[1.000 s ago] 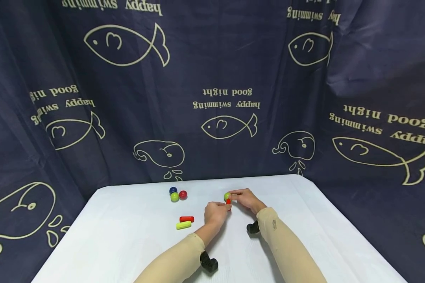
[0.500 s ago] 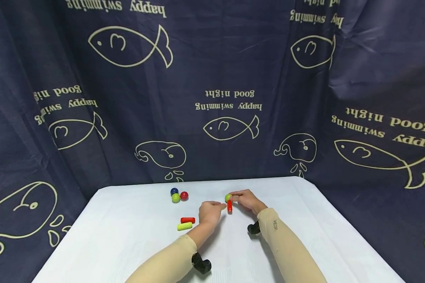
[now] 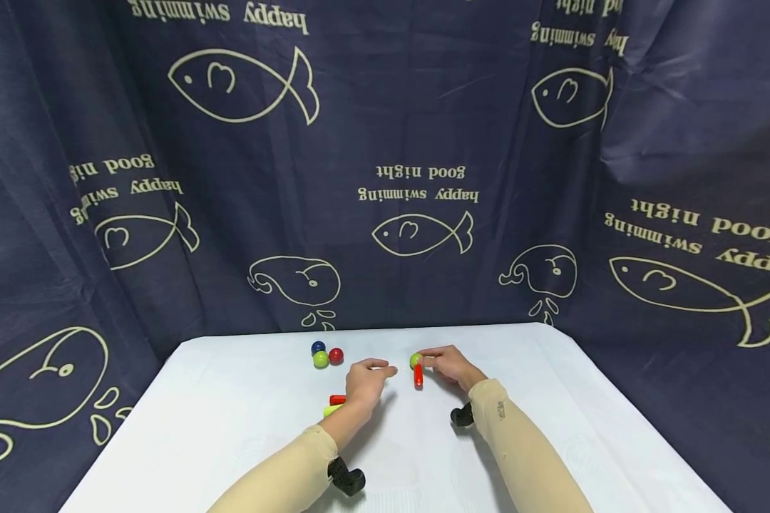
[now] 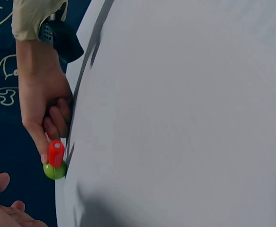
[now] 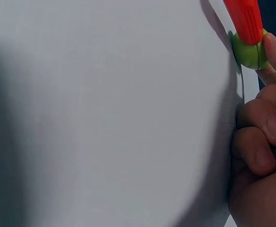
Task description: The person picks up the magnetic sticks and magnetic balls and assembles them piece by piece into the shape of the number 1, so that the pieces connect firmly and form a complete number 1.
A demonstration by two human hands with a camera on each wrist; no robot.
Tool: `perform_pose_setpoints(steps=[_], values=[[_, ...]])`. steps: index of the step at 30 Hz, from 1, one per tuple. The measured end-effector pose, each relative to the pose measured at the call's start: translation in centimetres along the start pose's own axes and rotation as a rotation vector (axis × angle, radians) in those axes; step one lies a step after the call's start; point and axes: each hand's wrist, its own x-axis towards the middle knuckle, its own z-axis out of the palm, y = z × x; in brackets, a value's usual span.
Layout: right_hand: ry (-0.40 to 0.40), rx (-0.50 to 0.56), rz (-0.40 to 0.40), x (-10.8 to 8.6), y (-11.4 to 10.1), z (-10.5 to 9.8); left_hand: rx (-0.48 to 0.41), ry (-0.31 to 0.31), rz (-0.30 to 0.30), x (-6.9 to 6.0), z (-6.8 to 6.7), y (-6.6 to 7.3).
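My right hand (image 3: 452, 365) pinches a green ball (image 3: 416, 360) between thumb and finger, its other fingers curled in beneath. From the ball's near side a red rod (image 3: 418, 377) sticks out toward me, its end against the ball; the right wrist view also shows this rod (image 5: 247, 21) meeting the ball (image 5: 249, 56). To the left of them, my left hand (image 3: 364, 381) hovers over the table with relaxed fingers and nothing in it. Its fingers (image 4: 0, 213) show at the lower left of the left wrist view, apart from the ball.
Farther left on the white table (image 3: 231, 406) a blue ball (image 3: 318, 347), a green ball (image 3: 321, 359) and a red ball (image 3: 336, 355) sit together. Another red rod (image 3: 337, 400) and a yellow rod (image 3: 331, 410) lie partly behind my left hand. A dark curtain (image 3: 423, 285) hangs behind.
My left hand has let go of the red rod and moved left, now partly covering the two loose rods. The right hand keeps its pinch on the green ball, and the rod stays against it.
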Motion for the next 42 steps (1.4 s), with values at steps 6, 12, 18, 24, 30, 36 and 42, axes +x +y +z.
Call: perform_pose_setpoints(steps=[6,12,18,24,30,36,42], values=[[0.000,0.003,-0.013,-0.3,0.0,-0.3,-0.030,0.001,0.008,0.1,-0.9,0.1],[-0.009,-0.010,-0.022,0.2,0.2,-0.2,-0.038,0.014,0.019,1.1,-2.7,0.1],[-0.005,-0.002,-0.044,0.5,0.2,-0.1,-0.063,0.007,-0.005,2.0,-4.8,0.0],[0.001,0.003,-0.043,0.5,0.1,-0.1,-0.085,-0.013,-0.037,2.4,-6.4,-0.4],[-0.005,0.008,-0.019,0.6,0.4,0.1,-0.099,0.004,-0.025,2.8,-7.7,-1.1],[-0.010,0.019,-0.016,0.8,0.5,0.1,-0.162,0.027,-0.010,3.4,-8.8,-1.6],[-0.017,0.042,-0.030,0.6,0.4,0.0,-0.189,0.024,-0.027,4.1,-10.3,-2.1]])
